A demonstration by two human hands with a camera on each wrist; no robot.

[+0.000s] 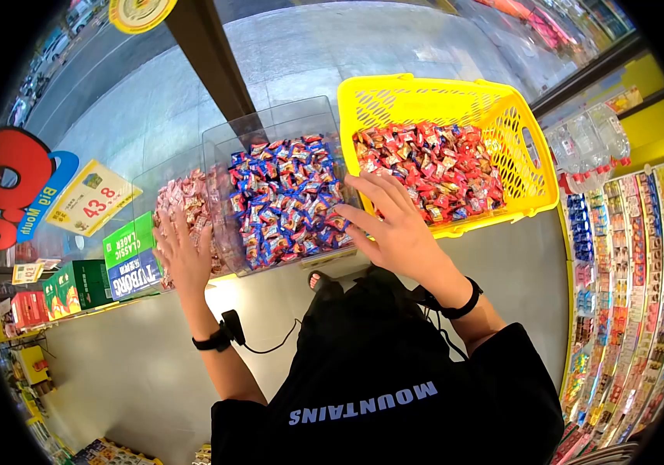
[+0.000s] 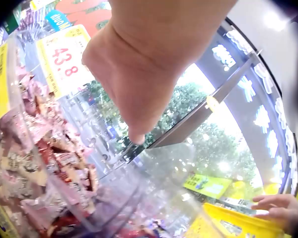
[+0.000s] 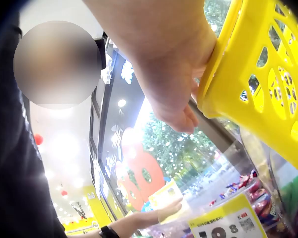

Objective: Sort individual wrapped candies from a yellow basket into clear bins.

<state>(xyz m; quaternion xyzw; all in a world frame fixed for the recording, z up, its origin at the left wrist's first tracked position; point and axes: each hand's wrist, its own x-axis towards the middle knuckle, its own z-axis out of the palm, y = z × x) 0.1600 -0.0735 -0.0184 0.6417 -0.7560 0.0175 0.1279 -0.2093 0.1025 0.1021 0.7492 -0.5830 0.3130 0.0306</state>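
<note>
My left hand (image 1: 185,252) is spread over the pink-wrapped candies (image 1: 186,190) in a clear bin, fingers straight and nothing in them. My right hand (image 1: 396,229) hovers where the blue-and-red candies (image 1: 282,205) in the middle clear bin (image 1: 270,124) meet the yellow basket (image 1: 529,209). Its fingers are loosely bent and hold nothing visible; in the right wrist view, the basket's rim (image 3: 216,64) hides part of them. Red-wrapped candies (image 1: 440,167) fill the lower part of the basket.
Left of the bins stand a Tuborg carton (image 1: 132,260) and a yellow price sign (image 1: 93,198) reading 43.8. Plastic bottles (image 1: 588,143) are right of the basket, beside a packed snack shelf (image 1: 626,302). A window with a dark post (image 1: 212,62) rises behind.
</note>
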